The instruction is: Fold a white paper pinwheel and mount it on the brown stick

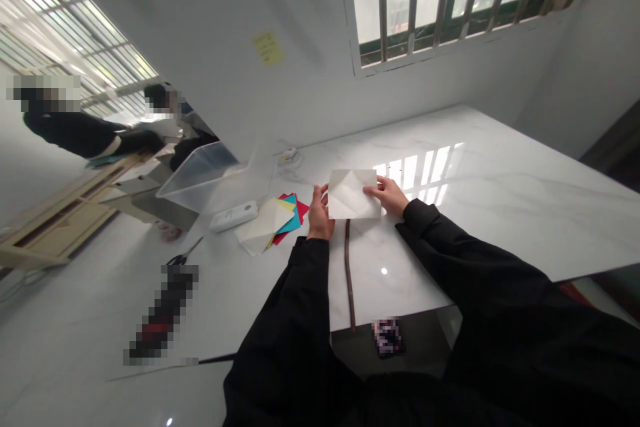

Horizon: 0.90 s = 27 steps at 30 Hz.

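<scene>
Left hand (320, 215), right hand (390, 196) grasp creased white paper (350, 199) by side edges, over table (505, 207). Some folding seems done; what remains, I cannot tell. Paper pile (270, 221) lies beside, seems unused.

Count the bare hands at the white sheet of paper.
2. The left hand is at the left edge of the white sheet; the right hand is at its right edge, fingers partly over it. No other hand shows there.
</scene>
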Each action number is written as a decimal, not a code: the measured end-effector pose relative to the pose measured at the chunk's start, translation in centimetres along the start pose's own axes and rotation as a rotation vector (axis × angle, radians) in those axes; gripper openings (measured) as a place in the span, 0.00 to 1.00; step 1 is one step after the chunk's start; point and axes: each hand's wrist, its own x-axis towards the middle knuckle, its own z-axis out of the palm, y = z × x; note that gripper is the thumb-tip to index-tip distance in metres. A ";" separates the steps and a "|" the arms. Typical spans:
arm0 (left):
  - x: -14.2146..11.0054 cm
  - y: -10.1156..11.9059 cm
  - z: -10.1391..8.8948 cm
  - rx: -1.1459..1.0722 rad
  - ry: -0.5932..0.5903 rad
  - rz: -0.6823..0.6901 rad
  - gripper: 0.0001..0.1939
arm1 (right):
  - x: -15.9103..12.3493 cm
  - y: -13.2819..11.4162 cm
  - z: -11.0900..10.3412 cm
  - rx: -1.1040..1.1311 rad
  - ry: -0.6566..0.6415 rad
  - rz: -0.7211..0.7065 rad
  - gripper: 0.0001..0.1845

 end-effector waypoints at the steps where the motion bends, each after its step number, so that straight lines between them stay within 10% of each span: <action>1: -0.1 0.2 0.0 -0.061 -0.031 -0.052 0.28 | 0.1 0.0 0.0 0.040 0.050 0.022 0.29; 16: -1.5 0.0 1.1 -0.015 -0.333 -0.049 0.29 | -0.4 -0.8 0.5 0.008 0.145 0.001 0.30; 27: -0.3 -1.3 0.3 0.078 -0.132 0.001 0.36 | -1.1 -2.2 0.8 -0.020 0.002 0.051 0.34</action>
